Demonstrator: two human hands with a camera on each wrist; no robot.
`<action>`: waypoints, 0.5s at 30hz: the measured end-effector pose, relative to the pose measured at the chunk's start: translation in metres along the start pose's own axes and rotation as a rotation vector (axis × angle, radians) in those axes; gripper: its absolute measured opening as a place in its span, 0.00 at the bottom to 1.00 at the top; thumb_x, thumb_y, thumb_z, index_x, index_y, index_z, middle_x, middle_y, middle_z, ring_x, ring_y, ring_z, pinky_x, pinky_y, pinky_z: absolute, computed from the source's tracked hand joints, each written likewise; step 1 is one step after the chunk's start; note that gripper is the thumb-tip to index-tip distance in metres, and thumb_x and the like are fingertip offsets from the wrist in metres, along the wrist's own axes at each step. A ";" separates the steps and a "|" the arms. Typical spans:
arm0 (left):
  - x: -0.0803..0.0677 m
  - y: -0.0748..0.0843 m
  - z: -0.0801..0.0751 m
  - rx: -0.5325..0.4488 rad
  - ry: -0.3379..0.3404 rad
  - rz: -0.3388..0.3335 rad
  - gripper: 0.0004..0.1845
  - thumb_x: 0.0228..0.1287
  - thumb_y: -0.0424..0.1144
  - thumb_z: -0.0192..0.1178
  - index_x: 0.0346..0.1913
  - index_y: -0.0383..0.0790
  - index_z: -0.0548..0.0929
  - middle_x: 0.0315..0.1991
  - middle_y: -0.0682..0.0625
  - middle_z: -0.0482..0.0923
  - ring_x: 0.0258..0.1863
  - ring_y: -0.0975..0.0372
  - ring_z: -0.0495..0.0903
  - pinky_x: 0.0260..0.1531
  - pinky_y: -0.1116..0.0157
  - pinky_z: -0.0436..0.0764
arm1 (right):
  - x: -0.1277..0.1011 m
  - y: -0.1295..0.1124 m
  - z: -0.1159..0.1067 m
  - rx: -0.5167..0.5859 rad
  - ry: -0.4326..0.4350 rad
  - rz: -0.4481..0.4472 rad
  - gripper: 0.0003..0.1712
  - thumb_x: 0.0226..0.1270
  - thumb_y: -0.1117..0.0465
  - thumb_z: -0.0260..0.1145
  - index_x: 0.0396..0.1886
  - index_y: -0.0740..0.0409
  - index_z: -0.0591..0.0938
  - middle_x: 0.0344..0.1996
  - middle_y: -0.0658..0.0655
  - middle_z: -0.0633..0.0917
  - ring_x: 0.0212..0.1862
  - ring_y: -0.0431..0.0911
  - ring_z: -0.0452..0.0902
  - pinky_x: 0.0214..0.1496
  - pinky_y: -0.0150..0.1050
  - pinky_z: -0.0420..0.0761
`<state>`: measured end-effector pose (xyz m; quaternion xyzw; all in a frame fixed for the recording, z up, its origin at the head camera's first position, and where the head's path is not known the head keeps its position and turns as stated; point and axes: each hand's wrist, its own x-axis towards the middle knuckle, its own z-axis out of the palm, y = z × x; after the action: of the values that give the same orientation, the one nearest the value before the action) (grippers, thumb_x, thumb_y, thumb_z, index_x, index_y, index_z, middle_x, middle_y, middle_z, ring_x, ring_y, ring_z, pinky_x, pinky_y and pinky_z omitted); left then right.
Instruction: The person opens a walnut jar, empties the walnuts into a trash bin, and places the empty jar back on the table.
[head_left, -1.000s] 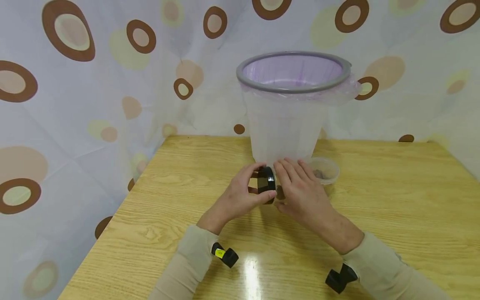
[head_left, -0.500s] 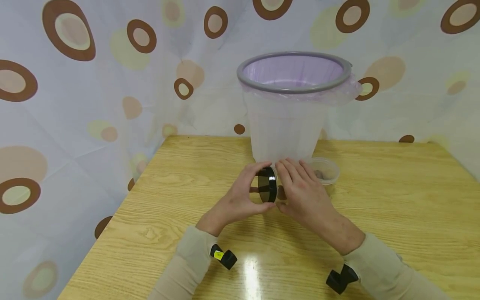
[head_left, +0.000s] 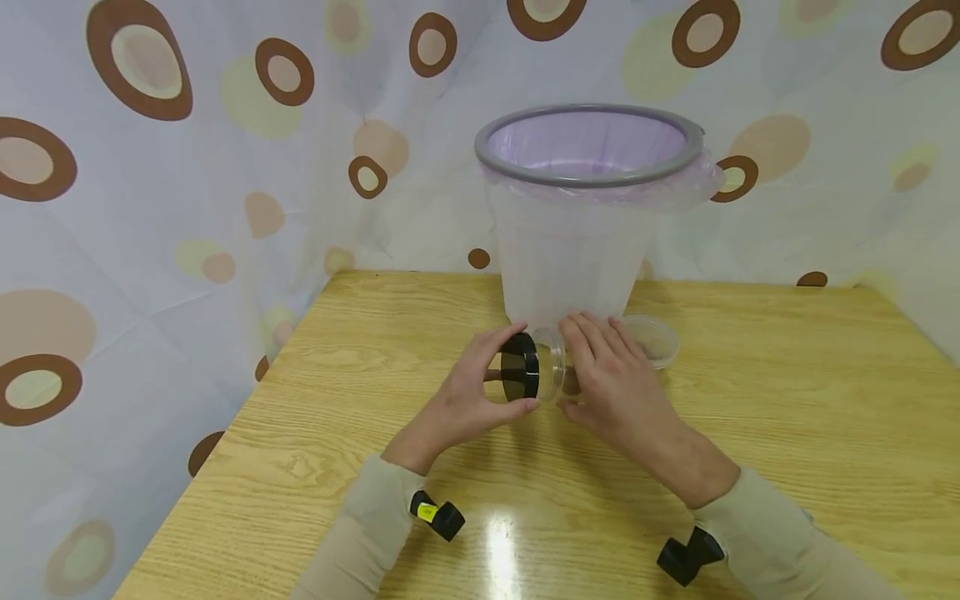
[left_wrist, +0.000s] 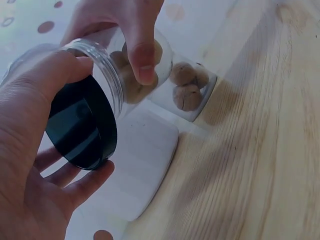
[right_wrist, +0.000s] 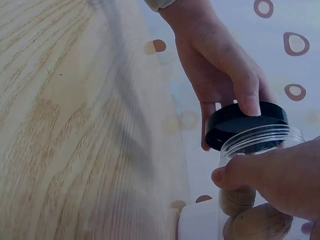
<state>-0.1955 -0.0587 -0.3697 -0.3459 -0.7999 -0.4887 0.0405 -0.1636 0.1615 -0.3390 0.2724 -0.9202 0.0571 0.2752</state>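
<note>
One jar point(head_left: 557, 372) – right hand point(head_left: 611, 387); one lid point(head_left: 521, 377) – left hand point(head_left: 465, 398).

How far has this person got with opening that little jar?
The black lid already looks off: the left hand holds it just clear of the clear jar's open mouth. The right hand grips the jar on its side, brown lumps inside. The lid isn't set down yet, and nothing has left the jar; the lined bin stands just behind.

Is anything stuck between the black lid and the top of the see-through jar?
No. The left hand holds the black lid just off the clear jar, which the right hand grips. Only a small open gap shows between them.
</note>
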 end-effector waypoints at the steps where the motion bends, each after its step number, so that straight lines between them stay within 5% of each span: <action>1: -0.001 0.000 -0.001 0.009 0.006 -0.006 0.49 0.55 0.38 0.74 0.77 0.58 0.58 0.68 0.46 0.62 0.65 0.57 0.68 0.54 0.59 0.82 | 0.000 0.001 -0.001 0.001 0.000 0.001 0.59 0.33 0.55 0.87 0.67 0.69 0.67 0.63 0.70 0.75 0.67 0.63 0.70 0.72 0.61 0.64; 15: -0.008 -0.009 -0.013 0.156 0.012 -0.057 0.48 0.56 0.42 0.73 0.77 0.54 0.58 0.66 0.48 0.65 0.63 0.56 0.69 0.55 0.56 0.81 | 0.003 0.012 -0.012 0.001 0.054 0.007 0.60 0.30 0.57 0.88 0.65 0.69 0.67 0.61 0.68 0.75 0.66 0.62 0.69 0.70 0.61 0.66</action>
<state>-0.1987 -0.0755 -0.3730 -0.3158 -0.8449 -0.4278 0.0583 -0.1669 0.1734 -0.3268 0.2677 -0.9133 0.0659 0.2997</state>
